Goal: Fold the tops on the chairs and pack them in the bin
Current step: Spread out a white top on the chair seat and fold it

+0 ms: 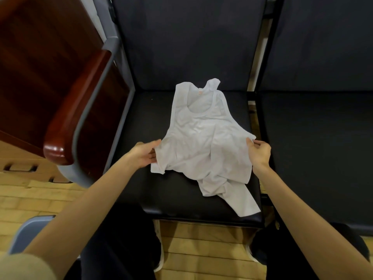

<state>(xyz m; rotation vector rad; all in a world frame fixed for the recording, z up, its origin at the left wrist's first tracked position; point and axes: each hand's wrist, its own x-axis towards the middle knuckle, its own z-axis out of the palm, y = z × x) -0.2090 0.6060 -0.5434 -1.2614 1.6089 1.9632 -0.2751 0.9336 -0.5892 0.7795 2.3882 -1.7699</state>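
A white sleeveless top (pixel 201 136) lies on the black seat of the middle chair (pixel 153 122), straps toward the backrest, its lower part bunched and trailing to the seat's front right corner. My left hand (pixel 144 153) pinches the top's left side edge. My right hand (pixel 259 151) pinches its right side edge below the armhole. The cloth between my hands is raised slightly and wrinkled. No bin is clearly visible.
A second black chair (pixel 323 148) stands to the right. On the left are a reddish-brown wooden armrest (pixel 70 118) on a grey frame and a light wooden cabinet (pixel 24 162). A pale blue object (pixel 30 231) shows at lower left. The floor is wood.
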